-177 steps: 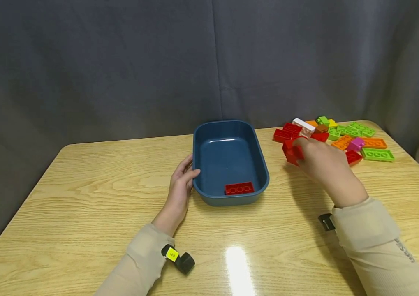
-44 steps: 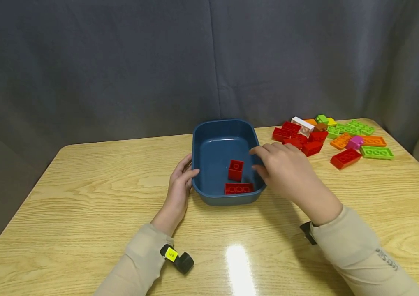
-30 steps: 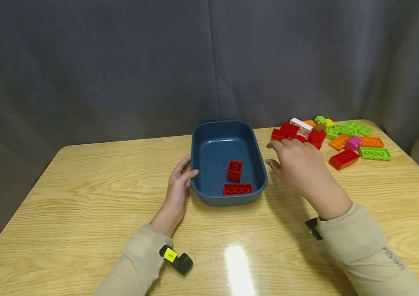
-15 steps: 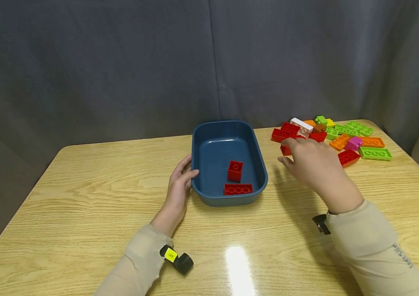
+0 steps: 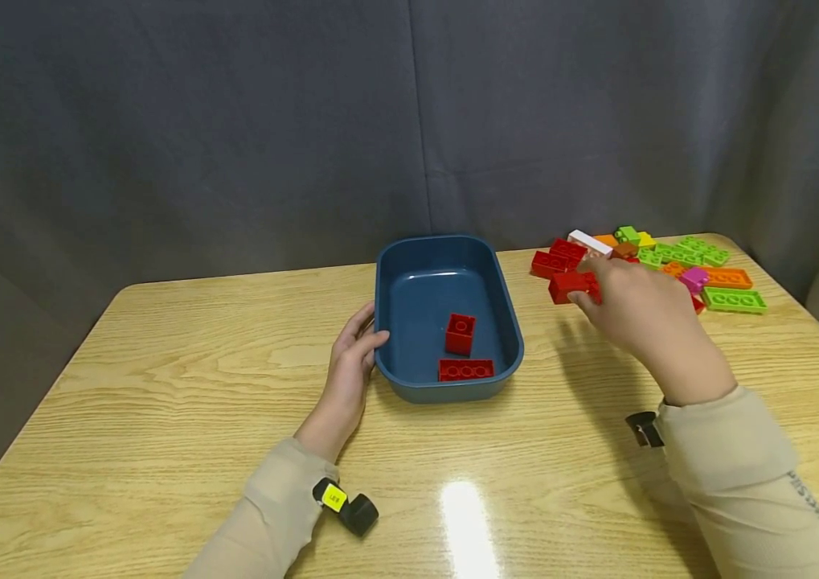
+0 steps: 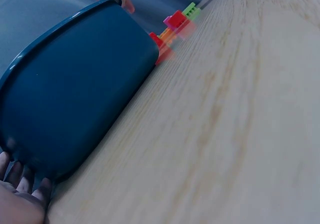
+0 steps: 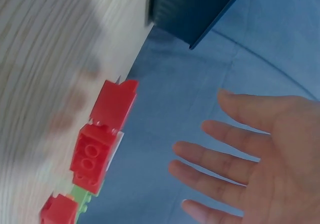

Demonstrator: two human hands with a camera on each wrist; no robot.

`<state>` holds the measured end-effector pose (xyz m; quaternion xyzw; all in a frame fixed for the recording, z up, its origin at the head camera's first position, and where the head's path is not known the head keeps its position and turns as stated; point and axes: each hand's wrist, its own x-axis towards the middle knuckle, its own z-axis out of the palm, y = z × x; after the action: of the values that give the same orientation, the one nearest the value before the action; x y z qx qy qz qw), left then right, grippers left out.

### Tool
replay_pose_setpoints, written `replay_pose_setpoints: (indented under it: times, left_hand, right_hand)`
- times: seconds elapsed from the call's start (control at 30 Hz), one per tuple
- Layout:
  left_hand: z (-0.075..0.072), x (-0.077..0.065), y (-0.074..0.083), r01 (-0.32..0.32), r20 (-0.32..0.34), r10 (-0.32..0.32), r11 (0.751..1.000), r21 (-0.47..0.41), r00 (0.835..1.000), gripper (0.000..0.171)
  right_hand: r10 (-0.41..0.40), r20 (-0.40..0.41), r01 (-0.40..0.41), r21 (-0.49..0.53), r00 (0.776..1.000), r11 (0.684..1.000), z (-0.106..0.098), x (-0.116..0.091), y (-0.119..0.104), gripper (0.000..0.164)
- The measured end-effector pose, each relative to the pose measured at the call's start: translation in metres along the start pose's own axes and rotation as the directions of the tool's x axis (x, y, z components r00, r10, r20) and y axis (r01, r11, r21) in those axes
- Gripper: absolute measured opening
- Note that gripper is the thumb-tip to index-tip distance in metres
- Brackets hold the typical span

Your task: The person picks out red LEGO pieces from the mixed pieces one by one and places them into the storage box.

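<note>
My left hand (image 5: 346,370) holds the left side of a dark blue plastic bin (image 5: 445,393), thumb over the rim and fingers against the outer wall. Inside the bin lie a short red toy brick (image 5: 460,334) and a longer red toy brick (image 5: 465,370), both showing hollow undersides. At the right, my right hand (image 5: 658,322) is over a group of red bricks (image 5: 567,286), hiding some of them. In the right wrist view, the right hand (image 7: 290,159) has its fingers spread and nearly straight, with a gap between them and the red bricks (image 7: 90,156).
Behind the red bricks lie a white brick (image 5: 590,242) and a brown one (image 5: 624,250). Green (image 5: 735,301), orange (image 5: 729,278) and magenta (image 5: 694,280) bricks spread along the right back edge of the wooden table (image 5: 185,386). A dark curtain (image 5: 272,137) hangs behind.
A short red brick now lies in the bin beside the longer one. Since then my right hand has moved from the bin rightward to the brick pile. My left hand has stayed on the bin.
</note>
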<state>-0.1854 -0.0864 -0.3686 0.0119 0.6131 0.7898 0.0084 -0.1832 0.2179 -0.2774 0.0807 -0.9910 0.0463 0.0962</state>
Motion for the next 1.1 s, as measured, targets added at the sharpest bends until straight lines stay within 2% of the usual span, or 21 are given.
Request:
replay_pose_setpoints:
  times: [0.33,0.83,1.1]
  left_hand:
    - [-0.001,0.000,0.000,-0.002,-0.001,0.002,1.000,-0.002,1.000,0.058]
    - [0.001,-0.001,0.001,-0.003,0.009,0.003,1.000,-0.016,1.000,0.058]
    - [0.001,0.000,0.000,-0.006,0.010,0.006,1.000,-0.012,1.000,0.058]
  right_hand:
    - [0.059,0.039,-0.061,0.045,0.997,0.997,0.004,0.005,0.021,0.051]
    - [0.105,0.094,-0.114,0.098,0.990,0.989,0.005,0.006,0.047,0.051]
    - [0.153,0.153,-0.169,0.102,0.976,0.980,0.005,0.006,0.058,0.053]
